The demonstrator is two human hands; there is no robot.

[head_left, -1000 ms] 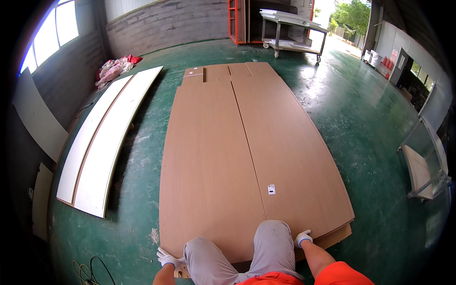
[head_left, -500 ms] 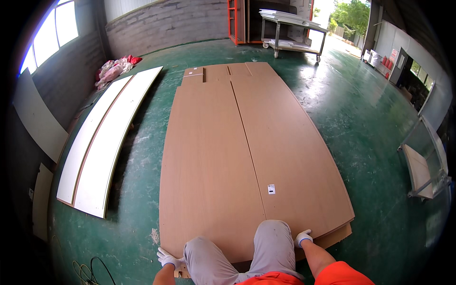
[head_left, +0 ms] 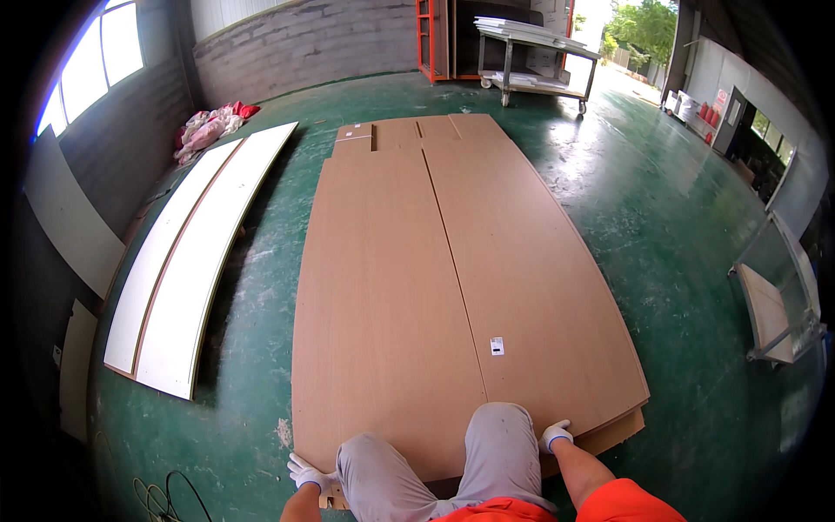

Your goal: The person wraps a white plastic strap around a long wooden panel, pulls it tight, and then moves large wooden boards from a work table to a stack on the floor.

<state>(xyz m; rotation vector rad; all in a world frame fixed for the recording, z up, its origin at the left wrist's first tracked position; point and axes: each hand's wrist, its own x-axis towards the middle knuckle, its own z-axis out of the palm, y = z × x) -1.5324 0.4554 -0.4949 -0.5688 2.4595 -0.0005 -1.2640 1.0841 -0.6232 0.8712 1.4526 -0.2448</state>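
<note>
Two long brown wood-grain panels [head_left: 387, 287] lie side by side on a low stack, a narrow dark seam between them. I crouch at their near end, my grey-trousered knees over it. My left hand [head_left: 308, 471], in a white glove, grips the near left corner, partly hidden behind the edge. At the near edge of the right panel [head_left: 557, 304], my right hand [head_left: 554, 435], gloved the same, is closed with the thumb side showing and the fingers mostly out of sight. A small white label [head_left: 497, 346] sticks to the right panel. Below its near right corner another brown board [head_left: 613, 431] juts out.
White-faced boards [head_left: 204, 261] lie on the green floor to the left. A wheeled steel cart [head_left: 535, 56] with white sheets stands at the far end, another trolley [head_left: 770, 313] at the right. Cables [head_left: 161, 498] lie near left; red and pink cloth [head_left: 211, 129] is heaped by the wall.
</note>
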